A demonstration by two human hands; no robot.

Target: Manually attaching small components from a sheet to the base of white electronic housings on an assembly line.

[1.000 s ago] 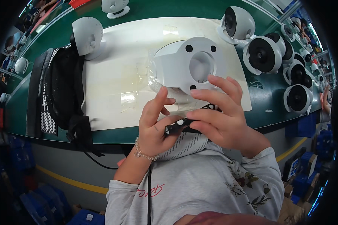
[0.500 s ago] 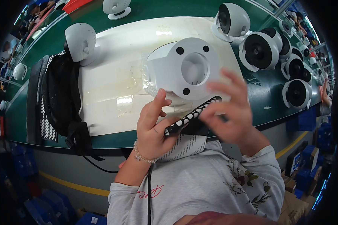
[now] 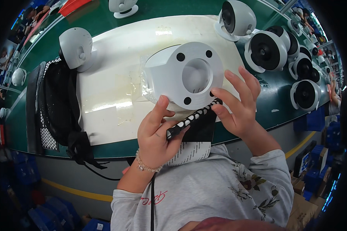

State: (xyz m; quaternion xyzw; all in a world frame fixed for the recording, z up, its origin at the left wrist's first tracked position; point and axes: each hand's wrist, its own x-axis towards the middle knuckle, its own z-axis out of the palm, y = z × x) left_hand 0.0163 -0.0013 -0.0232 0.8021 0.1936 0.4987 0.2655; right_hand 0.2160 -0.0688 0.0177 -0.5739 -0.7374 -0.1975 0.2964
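A white round-based device [image 3: 169, 77] lies with its underside up, showing a ring around a deep round recess. Black round pads [image 3: 180, 57] are set on the ring. My left hand [image 3: 152, 138] is closed on a black sheet of round pads [image 3: 192, 122], held tilted with its white-dotted side showing, just below the ring. At the ring's lower right, my right hand [image 3: 241, 107] has its index fingertip on a black pad, partly covered by the finger. Its thumb is apart, near the sheet's upper end, and its other fingers are spread.
The device rests on a white board [image 3: 108, 88] over a green table [image 3: 266, 107]. A black pouch with straps [image 3: 63, 104] lies at left. White ball-shaped devices on stands stand at the back left [image 3: 76, 48], back right [image 3: 239, 19] and right [image 3: 266, 52].
My right hand, blurred before, has come to the ring's lower right, where a black pad now shows under the index fingertip. The device has shifted slightly left and nearer.
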